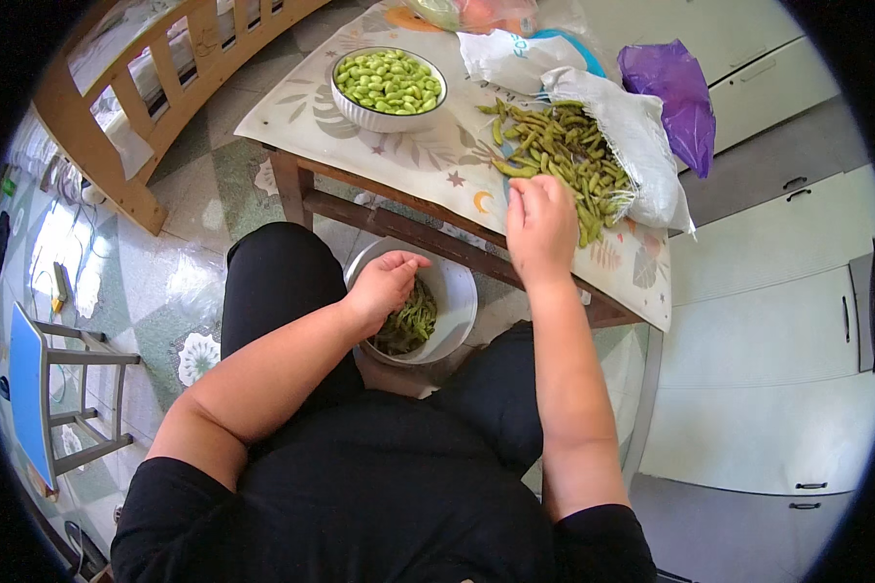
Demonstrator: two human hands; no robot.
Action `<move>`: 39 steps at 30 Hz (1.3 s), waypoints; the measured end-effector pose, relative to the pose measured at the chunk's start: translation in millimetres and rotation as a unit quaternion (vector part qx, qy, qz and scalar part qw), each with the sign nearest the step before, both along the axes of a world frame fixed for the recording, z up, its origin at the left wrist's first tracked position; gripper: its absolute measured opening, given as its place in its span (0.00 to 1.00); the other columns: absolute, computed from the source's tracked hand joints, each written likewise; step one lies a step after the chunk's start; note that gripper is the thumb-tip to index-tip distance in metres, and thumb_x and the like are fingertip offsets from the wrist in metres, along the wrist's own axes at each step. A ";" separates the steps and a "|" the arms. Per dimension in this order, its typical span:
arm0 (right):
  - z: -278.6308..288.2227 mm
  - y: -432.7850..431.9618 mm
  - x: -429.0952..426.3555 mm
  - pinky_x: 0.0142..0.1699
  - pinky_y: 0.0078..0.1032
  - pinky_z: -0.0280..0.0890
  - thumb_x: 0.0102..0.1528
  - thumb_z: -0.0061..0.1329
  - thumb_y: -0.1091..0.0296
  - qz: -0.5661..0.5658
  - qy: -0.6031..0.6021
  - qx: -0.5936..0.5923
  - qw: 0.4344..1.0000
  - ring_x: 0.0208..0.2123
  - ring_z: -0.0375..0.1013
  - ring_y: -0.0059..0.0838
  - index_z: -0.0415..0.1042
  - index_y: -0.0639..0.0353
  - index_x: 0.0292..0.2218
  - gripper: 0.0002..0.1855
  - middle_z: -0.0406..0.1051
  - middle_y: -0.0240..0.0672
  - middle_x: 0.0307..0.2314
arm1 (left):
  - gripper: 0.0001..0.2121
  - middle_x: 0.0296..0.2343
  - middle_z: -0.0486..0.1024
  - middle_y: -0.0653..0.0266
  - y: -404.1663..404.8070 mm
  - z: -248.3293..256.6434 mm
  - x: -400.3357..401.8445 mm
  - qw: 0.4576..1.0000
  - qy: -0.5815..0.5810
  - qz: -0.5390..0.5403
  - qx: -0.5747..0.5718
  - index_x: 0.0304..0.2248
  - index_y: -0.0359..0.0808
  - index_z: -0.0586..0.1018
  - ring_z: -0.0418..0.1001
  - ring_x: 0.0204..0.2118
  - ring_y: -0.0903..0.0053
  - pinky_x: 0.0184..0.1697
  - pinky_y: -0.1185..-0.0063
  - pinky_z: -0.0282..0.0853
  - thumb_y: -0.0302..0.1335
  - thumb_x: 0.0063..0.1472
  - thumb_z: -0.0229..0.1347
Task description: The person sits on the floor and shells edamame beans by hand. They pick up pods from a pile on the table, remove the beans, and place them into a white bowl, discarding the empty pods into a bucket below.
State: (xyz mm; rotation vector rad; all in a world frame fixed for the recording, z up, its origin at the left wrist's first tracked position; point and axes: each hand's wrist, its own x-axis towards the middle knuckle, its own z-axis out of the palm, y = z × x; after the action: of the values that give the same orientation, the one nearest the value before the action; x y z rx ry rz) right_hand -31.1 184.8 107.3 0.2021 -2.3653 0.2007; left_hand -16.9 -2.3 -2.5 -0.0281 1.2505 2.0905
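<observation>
My left hand [388,288] hangs over a white bucket [460,310] on the floor between my knees. Its thumb and fingertips meet; whether something small is between them I cannot tell. Greenish pods or empty hulls [417,317] cover the bucket's bottom. At the table's near edge, my right hand [544,232] has curled fingers beside a heap of green-brown soybean pods [554,146]; its fingertips hide what they may hold. A ribbed white bowl [386,122] with a dark rim, full of shelled green beans [390,81], stands on the table's left part.
The wooden table [415,157] has a printed cover. A white woven sack [648,149] lies against the pods, with a purple bag [670,102] behind it. Plastic bags [474,13] lie at the back. Left are a wooden bed frame [102,160] and a blue-topped stool [30,393]; cabinets [765,328] stand right.
</observation>
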 end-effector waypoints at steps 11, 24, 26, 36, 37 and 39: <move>10.9 6.4 -29.1 0.42 0.30 0.57 0.41 0.49 0.71 -0.015 -0.017 0.064 0.998 0.36 0.63 0.35 0.70 0.57 0.29 0.09 0.67 0.35 0.32 | 0.08 0.14 0.62 0.74 5.3 0.1 -5.8 0.998 0.046 -0.027 -0.027 0.27 0.33 0.72 0.56 0.16 0.88 0.20 0.88 0.53 0.29 0.56 0.45; -89.7 -53.9 83.9 0.31 0.17 0.64 0.48 0.48 0.70 0.046 -0.283 -0.423 0.860 0.26 0.70 0.20 0.66 0.63 0.34 0.11 0.70 0.35 0.25 | 0.07 0.23 0.69 0.71 2.4 7.5 7.5 0.982 0.184 0.000 -0.046 0.31 0.31 0.72 0.64 0.26 0.88 0.31 0.89 0.61 0.23 0.50 0.53; -89.6 -50.4 82.6 0.30 0.16 0.63 0.49 0.46 0.69 0.078 -0.317 -0.473 0.818 0.26 0.69 0.20 0.66 0.64 0.34 0.10 0.70 0.33 0.25 | 0.05 0.23 0.69 0.71 3.3 4.0 7.6 0.984 0.175 0.017 -0.019 0.29 0.31 0.72 0.64 0.25 0.88 0.29 0.88 0.62 0.22 0.51 0.52; -77.8 -20.1 81.6 0.21 0.11 0.60 0.51 0.42 0.66 0.189 -0.480 -0.663 0.542 0.20 0.67 0.17 0.67 0.64 0.31 0.10 0.70 0.34 0.23 | 0.06 0.24 0.70 0.68 6.0 11.5 11.7 0.985 0.142 -0.096 0.015 0.32 0.30 0.71 0.66 0.24 0.86 0.28 0.87 0.63 0.24 0.54 0.49; -76.8 -20.1 81.8 0.21 0.10 0.60 0.51 0.43 0.65 0.195 -0.482 -0.671 0.529 0.19 0.67 0.17 0.67 0.63 0.30 0.10 0.70 0.34 0.23 | 0.06 0.24 0.70 0.68 4.9 11.5 11.6 0.986 0.135 -0.097 0.031 0.32 0.30 0.71 0.66 0.24 0.86 0.29 0.87 0.63 0.24 0.54 0.49; -75.2 -20.0 83.1 0.20 0.10 0.59 0.51 0.44 0.64 0.202 -0.486 -0.686 0.502 0.18 0.67 0.17 0.67 0.62 0.29 0.10 0.70 0.35 0.22 | 0.05 0.25 0.70 0.68 3.6 10.9 11.7 0.985 0.133 -0.094 0.052 0.31 0.31 0.71 0.66 0.25 0.86 0.29 0.87 0.63 0.23 0.54 0.49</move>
State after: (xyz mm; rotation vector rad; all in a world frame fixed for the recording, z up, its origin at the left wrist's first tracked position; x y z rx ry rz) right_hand 52.0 164.8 32.2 -0.2441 -2.1170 2.8939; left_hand -5.2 1.4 8.4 0.4139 1.2407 2.0365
